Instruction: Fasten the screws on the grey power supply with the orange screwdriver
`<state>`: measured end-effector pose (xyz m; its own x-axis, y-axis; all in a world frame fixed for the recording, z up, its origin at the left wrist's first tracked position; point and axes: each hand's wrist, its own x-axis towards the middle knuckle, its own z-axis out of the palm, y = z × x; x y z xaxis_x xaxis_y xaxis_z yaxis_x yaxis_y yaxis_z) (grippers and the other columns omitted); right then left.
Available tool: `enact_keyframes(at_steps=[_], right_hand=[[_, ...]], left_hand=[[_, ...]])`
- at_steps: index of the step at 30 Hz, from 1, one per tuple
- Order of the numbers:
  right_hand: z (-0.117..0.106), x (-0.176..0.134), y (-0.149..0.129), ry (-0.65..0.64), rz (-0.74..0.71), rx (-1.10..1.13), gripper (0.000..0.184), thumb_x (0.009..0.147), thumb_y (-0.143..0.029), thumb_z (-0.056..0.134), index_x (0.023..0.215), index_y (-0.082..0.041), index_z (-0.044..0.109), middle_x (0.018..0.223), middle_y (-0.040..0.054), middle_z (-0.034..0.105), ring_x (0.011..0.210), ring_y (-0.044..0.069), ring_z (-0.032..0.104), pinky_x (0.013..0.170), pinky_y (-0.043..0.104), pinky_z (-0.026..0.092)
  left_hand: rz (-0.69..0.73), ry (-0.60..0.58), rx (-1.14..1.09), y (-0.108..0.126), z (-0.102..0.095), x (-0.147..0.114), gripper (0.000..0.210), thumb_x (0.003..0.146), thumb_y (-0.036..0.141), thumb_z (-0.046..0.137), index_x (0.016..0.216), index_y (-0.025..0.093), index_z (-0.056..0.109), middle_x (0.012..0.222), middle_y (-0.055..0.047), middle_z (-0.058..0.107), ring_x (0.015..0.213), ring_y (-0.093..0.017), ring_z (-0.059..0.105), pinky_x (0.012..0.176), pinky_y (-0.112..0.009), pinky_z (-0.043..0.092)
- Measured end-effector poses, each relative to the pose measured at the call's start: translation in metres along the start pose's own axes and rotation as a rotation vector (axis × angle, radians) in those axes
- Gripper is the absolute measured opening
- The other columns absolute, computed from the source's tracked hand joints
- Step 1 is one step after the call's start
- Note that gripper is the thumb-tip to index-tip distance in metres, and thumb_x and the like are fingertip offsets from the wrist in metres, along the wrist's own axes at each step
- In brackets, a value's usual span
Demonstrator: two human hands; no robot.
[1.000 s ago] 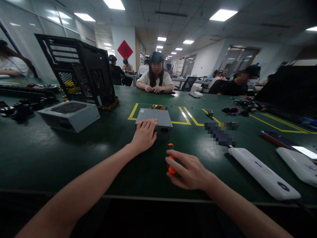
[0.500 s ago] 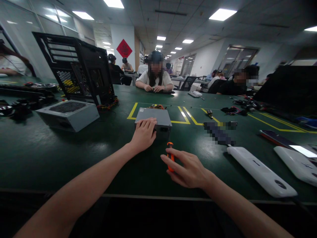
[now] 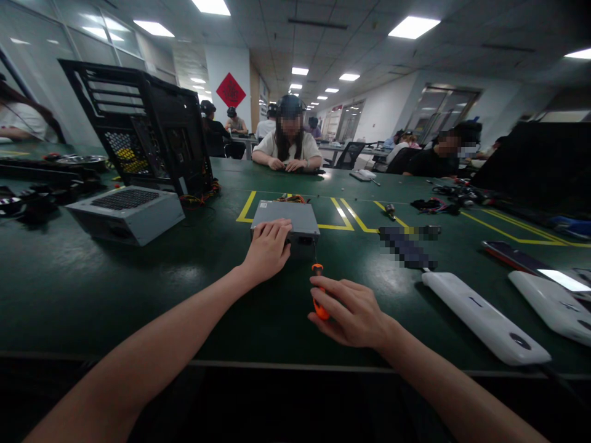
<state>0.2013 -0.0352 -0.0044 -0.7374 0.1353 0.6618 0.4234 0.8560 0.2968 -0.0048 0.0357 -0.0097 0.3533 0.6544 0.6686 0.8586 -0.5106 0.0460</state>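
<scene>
A grey computer power supply (image 3: 289, 216) lies on the green table, its near face with the socket towards me. My left hand (image 3: 269, 246) grips its near left edge, fingers over the top and the thumb low at the front. Between the fingers and thumb of my right hand (image 3: 348, 311) is an orange and black screwdriver (image 3: 317, 271). Its thin shaft points away from me and reaches the lower right of the power supply's near face. Whether the tip sits in a screw is too small to tell. Some coloured cables (image 3: 294, 199) show behind the power supply.
To the left stand a second power supply (image 3: 129, 215) and an open black computer case (image 3: 148, 129). White handheld devices (image 3: 484, 320) and a phone (image 3: 512, 258) lie at right, beyond them loose cables (image 3: 436, 206). A person (image 3: 289, 138) sits across the table.
The fingers of my right hand have shifted around the screwdriver handle, closing more over it; the handle leans slightly differently. My left hand and the power supply stay in place.
</scene>
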Motion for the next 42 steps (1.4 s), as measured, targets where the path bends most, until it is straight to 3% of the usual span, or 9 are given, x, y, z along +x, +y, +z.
enact_keyframes(at_steps=[4, 9, 16, 22, 29, 35, 42], right_hand=[[0.0029, -0.0016, 0.0003, 0.033, 0.076, 0.065, 0.027, 0.081, -0.036, 0.054, 0.095, -0.014, 0.045, 0.098, 0.0158, 0.064, 0.072, 0.017, 0.064, 0.056, 0.025, 0.051], [-0.0024, 0.0027, -0.0008, -0.066, 0.020, 0.039, 0.036, 0.083, -0.031, 0.047, 0.112, -0.010, 0.045, 0.102, 0.0185, 0.061, 0.074, 0.019, 0.064, 0.055, 0.026, 0.051], [0.0014, -0.0017, 0.0000, 0.055, 0.089, 0.045, 0.029, 0.079, -0.039, 0.056, 0.091, -0.014, 0.046, 0.095, 0.0156, 0.064, 0.070, 0.017, 0.064, 0.055, 0.025, 0.051], [-0.0033, 0.0023, -0.0012, -0.062, 0.027, 0.035, 0.035, 0.083, -0.032, 0.045, 0.111, -0.012, 0.047, 0.102, 0.0159, 0.061, 0.076, 0.018, 0.064, 0.059, 0.026, 0.051], [0.0017, -0.0003, -0.0008, 0.010, 0.072, 0.069, 0.030, 0.080, -0.039, 0.053, 0.097, -0.014, 0.048, 0.098, 0.0155, 0.064, 0.077, 0.018, 0.064, 0.060, 0.025, 0.051], [-0.0029, 0.0029, -0.0001, -0.062, 0.005, 0.030, 0.034, 0.083, -0.031, 0.047, 0.111, -0.012, 0.048, 0.103, 0.0161, 0.061, 0.079, 0.018, 0.063, 0.061, 0.027, 0.051], [-0.0006, 0.0002, -0.0008, 0.032, 0.067, 0.032, 0.025, 0.082, -0.038, 0.052, 0.092, -0.015, 0.049, 0.098, 0.0149, 0.064, 0.074, 0.017, 0.064, 0.056, 0.025, 0.050]], left_hand=[[-0.003, -0.002, -0.010, 0.0003, -0.0005, 0.0000, 0.035, 0.080, 0.019, 0.045, 0.115, 0.018, 0.043, 0.126, -0.008, 0.049, 0.119, -0.022, 0.040, 0.100, -0.040, 0.027], [-0.008, 0.005, -0.005, 0.0013, -0.0007, 0.0000, 0.034, 0.080, 0.019, 0.045, 0.115, 0.017, 0.044, 0.127, -0.008, 0.049, 0.119, -0.022, 0.040, 0.100, -0.040, 0.027], [-0.004, 0.001, -0.002, 0.0008, -0.0006, 0.0001, 0.034, 0.080, 0.018, 0.045, 0.115, 0.017, 0.044, 0.127, -0.009, 0.049, 0.119, -0.023, 0.040, 0.099, -0.040, 0.027], [-0.008, 0.001, 0.000, 0.0012, -0.0007, 0.0002, 0.035, 0.080, 0.019, 0.045, 0.115, 0.018, 0.043, 0.127, -0.008, 0.048, 0.119, -0.023, 0.040, 0.100, -0.041, 0.027], [-0.003, 0.003, -0.007, 0.0015, -0.0008, 0.0003, 0.034, 0.080, 0.019, 0.045, 0.114, 0.018, 0.044, 0.126, -0.008, 0.049, 0.119, -0.022, 0.041, 0.100, -0.040, 0.027], [-0.001, 0.007, -0.006, 0.0023, -0.0020, 0.0005, 0.033, 0.080, 0.019, 0.045, 0.114, 0.017, 0.044, 0.126, -0.008, 0.049, 0.120, -0.022, 0.040, 0.100, -0.039, 0.027], [-0.006, 0.006, -0.019, 0.0022, -0.0011, 0.0003, 0.034, 0.080, 0.018, 0.045, 0.114, 0.018, 0.044, 0.126, -0.008, 0.050, 0.119, -0.023, 0.041, 0.099, -0.041, 0.028]])
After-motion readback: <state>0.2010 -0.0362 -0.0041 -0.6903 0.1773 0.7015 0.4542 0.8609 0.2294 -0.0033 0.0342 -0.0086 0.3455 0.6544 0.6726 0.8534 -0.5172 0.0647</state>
